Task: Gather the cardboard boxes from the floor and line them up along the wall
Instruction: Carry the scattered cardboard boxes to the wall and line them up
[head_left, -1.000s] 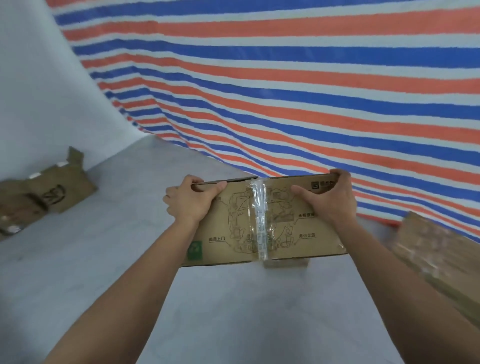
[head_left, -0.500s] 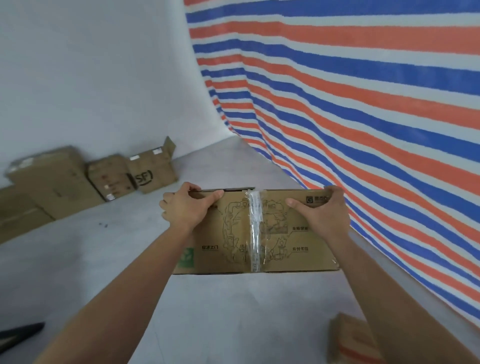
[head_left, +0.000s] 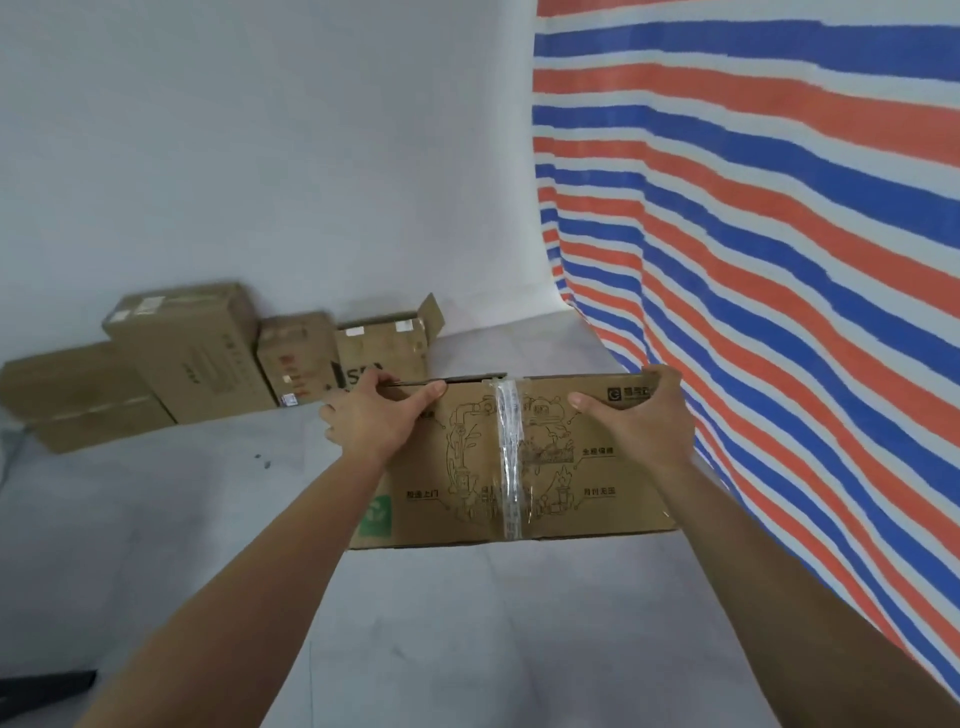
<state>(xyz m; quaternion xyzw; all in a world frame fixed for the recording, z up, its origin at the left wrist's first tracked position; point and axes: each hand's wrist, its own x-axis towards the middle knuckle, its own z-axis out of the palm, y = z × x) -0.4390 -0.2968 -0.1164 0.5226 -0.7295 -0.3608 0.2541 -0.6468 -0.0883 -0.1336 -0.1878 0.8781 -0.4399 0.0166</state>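
I hold a flat brown cardboard box (head_left: 511, 462) in the air in front of me, its printed top sealed with a strip of clear tape. My left hand (head_left: 376, 413) grips its far left edge, thumb on top. My right hand (head_left: 641, 415) grips the far right corner the same way. Ahead on the left, several cardboard boxes stand in a row against the white wall: an open-flapped box (head_left: 387, 345), a small box (head_left: 296, 358), a tall box (head_left: 192, 348) and a low stacked one (head_left: 78, 395).
A red, white and blue striped tarp (head_left: 779, 260) hangs along the right side down to the grey floor (head_left: 208, 493). A dark object (head_left: 47, 680) lies on the floor at the lower left edge.
My view has swung left while both hands keep the same hold on the box. The row of boxes by the white wall has come closer to centre; the boxes at lower right have left view.
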